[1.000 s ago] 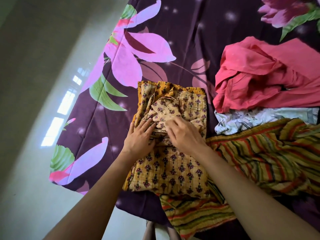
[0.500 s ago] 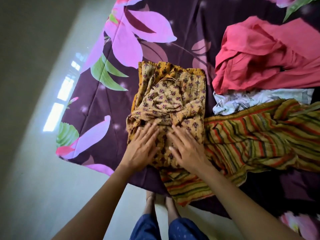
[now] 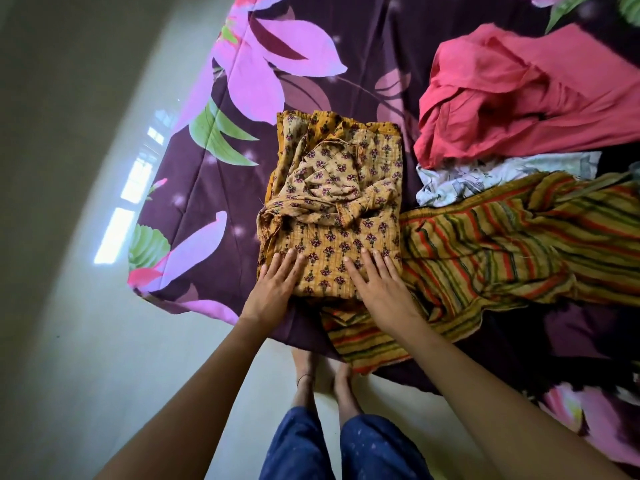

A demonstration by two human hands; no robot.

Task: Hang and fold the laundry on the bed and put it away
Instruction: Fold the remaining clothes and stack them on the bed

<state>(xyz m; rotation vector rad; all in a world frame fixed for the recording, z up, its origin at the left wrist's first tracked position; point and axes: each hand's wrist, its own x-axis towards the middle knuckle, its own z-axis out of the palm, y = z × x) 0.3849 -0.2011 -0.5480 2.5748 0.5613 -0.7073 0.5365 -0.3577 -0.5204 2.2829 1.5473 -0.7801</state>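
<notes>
The folded yellow top lies near the edge of the bed. Both hands lie flat on its near end. The left hand presses the left corner and the right hand the right corner, fingers straight, gripping nothing. A striped cloth touches the top on the right. A moment ago the hands sat close together; now they are spread apart.

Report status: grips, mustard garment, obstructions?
Left grip and right grip open, flat on near edge of mustard garment. Garment folded on bed. Striped cloth partly under it, right side.
</notes>
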